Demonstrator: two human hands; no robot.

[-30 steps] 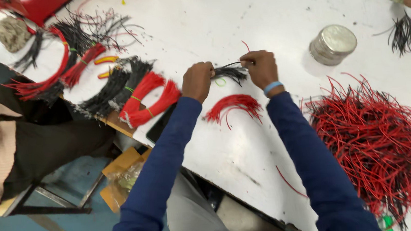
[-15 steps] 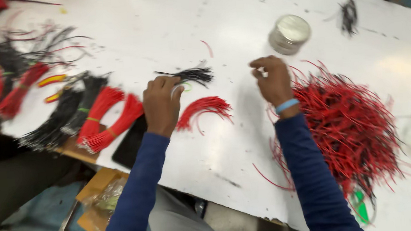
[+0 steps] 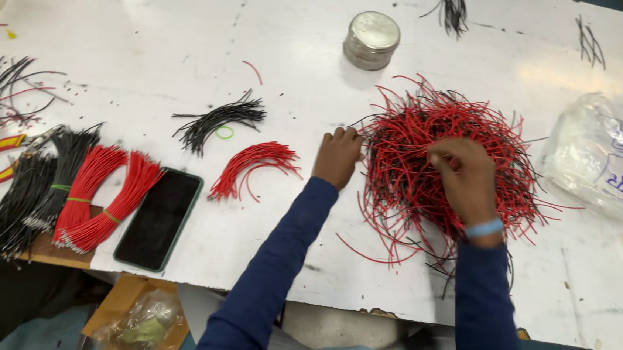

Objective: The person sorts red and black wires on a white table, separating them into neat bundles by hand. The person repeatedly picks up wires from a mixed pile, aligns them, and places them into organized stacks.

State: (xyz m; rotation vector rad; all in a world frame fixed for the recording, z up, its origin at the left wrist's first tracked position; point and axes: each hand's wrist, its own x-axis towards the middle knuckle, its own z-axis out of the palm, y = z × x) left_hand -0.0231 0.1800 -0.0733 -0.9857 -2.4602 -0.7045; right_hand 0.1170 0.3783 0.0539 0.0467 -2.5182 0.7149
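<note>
A large loose pile of red wires (image 3: pixel 429 166), with some black strands mixed in, is lying on the white surface (image 3: pixel 168 53) toward its right half, its strands running every way so that the heap as a whole is showing no single long axis. The right hand (image 3: pixel 466 178) is resting on top of the pile, fingers curled and pinched together among the strands; whether a particular wire is caught between them cannot be told. The left hand (image 3: pixel 337 158) is lying knuckles-up at the pile's left edge, fingers bent under and touching the outermost red wires, gripping nothing that shows. Just left of that hand, a small red bundle (image 3: pixel 251 166) is lying with its long axis running left to right, curved ends fanning toward the near edge. Beyond it, a small black bundle (image 3: pixel 220 121) is lying roughly parallel, beside a green rubber band (image 3: pixel 225 133). A phone (image 3: pixel 159 218) is lying face up near the surface's front edge, and a round metal tin (image 3: pixel 371 40) is standing beyond the pile.
</note>
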